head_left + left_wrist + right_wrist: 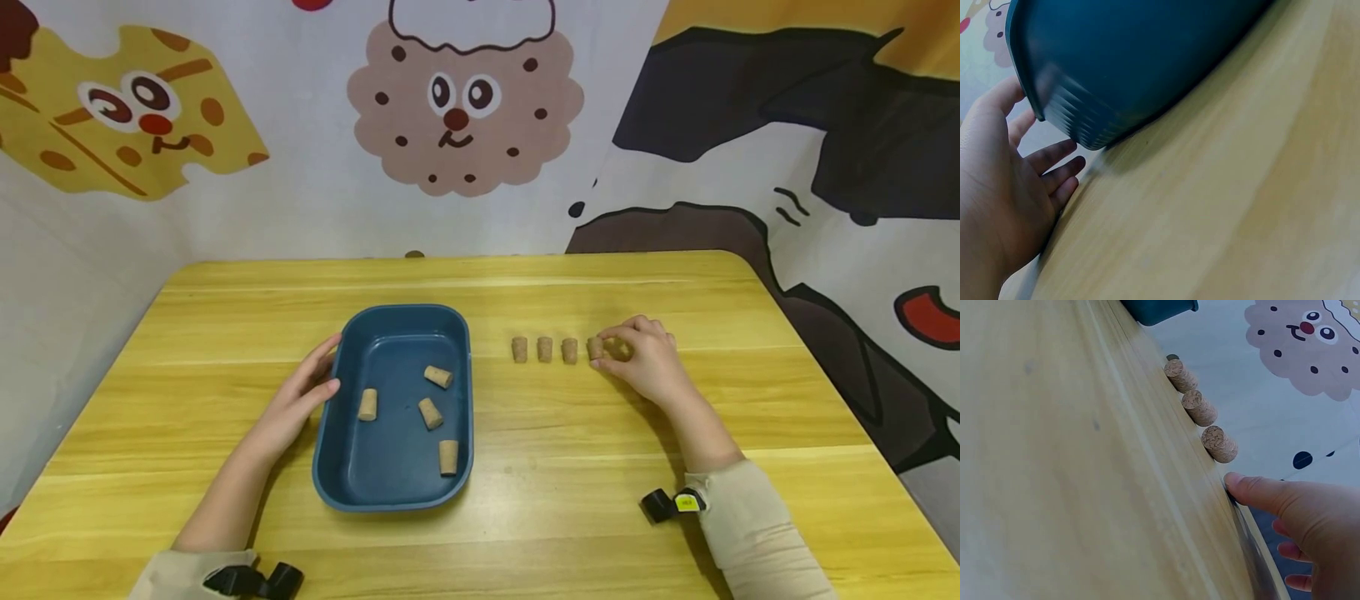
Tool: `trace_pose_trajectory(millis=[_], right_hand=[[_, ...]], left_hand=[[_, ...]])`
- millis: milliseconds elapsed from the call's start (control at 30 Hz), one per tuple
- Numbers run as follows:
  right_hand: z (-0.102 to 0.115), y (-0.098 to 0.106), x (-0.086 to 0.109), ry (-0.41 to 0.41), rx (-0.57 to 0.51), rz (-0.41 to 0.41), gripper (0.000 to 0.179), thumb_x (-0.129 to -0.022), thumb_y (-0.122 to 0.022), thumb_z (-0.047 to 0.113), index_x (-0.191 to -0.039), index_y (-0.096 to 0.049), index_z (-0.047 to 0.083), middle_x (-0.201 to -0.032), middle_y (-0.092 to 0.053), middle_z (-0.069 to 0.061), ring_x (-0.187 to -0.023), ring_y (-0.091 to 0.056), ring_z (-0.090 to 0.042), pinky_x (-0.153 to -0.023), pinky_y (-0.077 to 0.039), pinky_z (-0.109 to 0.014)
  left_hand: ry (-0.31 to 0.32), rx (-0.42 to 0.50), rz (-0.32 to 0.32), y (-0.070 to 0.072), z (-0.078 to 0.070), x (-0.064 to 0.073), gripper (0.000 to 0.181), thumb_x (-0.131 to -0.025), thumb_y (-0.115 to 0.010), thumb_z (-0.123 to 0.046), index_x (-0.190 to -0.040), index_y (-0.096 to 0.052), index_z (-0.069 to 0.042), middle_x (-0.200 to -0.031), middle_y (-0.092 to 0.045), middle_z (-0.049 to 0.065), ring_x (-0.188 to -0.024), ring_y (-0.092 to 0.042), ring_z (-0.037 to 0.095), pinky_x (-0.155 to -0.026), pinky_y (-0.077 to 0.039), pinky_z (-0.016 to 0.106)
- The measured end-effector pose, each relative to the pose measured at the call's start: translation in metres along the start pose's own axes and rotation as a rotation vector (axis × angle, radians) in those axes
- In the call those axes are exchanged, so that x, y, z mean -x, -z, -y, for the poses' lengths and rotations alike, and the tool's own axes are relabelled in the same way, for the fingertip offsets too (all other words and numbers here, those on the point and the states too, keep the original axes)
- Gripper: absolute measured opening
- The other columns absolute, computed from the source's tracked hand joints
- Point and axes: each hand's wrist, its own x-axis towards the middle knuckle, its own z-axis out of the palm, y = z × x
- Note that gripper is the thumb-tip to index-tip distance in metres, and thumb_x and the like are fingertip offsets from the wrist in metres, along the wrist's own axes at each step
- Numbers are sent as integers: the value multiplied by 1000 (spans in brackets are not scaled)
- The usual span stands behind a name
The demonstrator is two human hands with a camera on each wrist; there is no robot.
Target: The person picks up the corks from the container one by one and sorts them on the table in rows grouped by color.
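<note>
Sleeves (757, 525) seen nearest, on wooden table (555, 533)'s near side. Blue tray (393, 507) placed left of centre; four corks (431, 413) scattered inside. Tray's left side touched by left hand (292, 396), fingers spread, nothing gripped. Farther off, right of tray, three upright corks (545, 350) lined up; end cork (595, 348) beside them pinched between right hand (647, 357)'s thumb and forefinger. Cartoon-printed backdrop (300, 208) seen behind.
</note>
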Motion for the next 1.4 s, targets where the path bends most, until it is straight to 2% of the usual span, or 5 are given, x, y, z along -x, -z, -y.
trace_pose_trajectory(millis=[267, 600, 733, 933, 1400], right_hand=[[-1, 0, 0, -9, 5, 10, 45, -74, -84, 27, -112, -69, 7, -104, -54, -11, -98, -44, -33, -83, -26, -53], [-1, 1, 1, -7, 7, 22, 48, -75, -83, 29, -115, -68, 7, -106, -54, -12, -99, -43, -33, -83, -25, -54], [4, 5, 0, 21, -1, 2, 48, -75, -84, 28, -115, -68, 7, -106, -55, -13, -98, -43, -33, -83, -26, -55], [34, 15, -6, 91, -42, -58, 47, -73, -85, 22, -114, -68, 8, -106, -54, -11, -101, -44, -33, -86, -25, -54], [121, 3, -14, 414, -108, -83, 46, -69, -87, 24, -110, -71, 12, -101, -53, -2, -94, -42, -22, -83, -28, -43]], left_hand=[[-2, -4, 5, 0, 0, 0, 58, -101, -47, -17, -154, -23, -25, -148, -33, 20, -133, -31, 36, -97, -34, 30], [2, 7, 8, -1, 0, 0, 58, -101, -47, -16, -154, -22, -24, -149, -30, 21, -135, -28, 38, -101, -28, 56], [0, 11, 6, -1, 0, -1, 58, -101, -47, -16, -154, -23, -23, -149, -30, 22, -135, -28, 39, -102, -27, 57], [-9, 3, 0, 1, 1, -1, 57, -101, -47, -16, -153, -24, -24, -148, -32, 21, -134, -30, 36, -96, -34, 24], [-7, -4, 3, 1, -1, 0, 58, -101, -47, -17, -154, -23, -24, -148, -32, 21, -134, -31, 36, -97, -33, 26]])
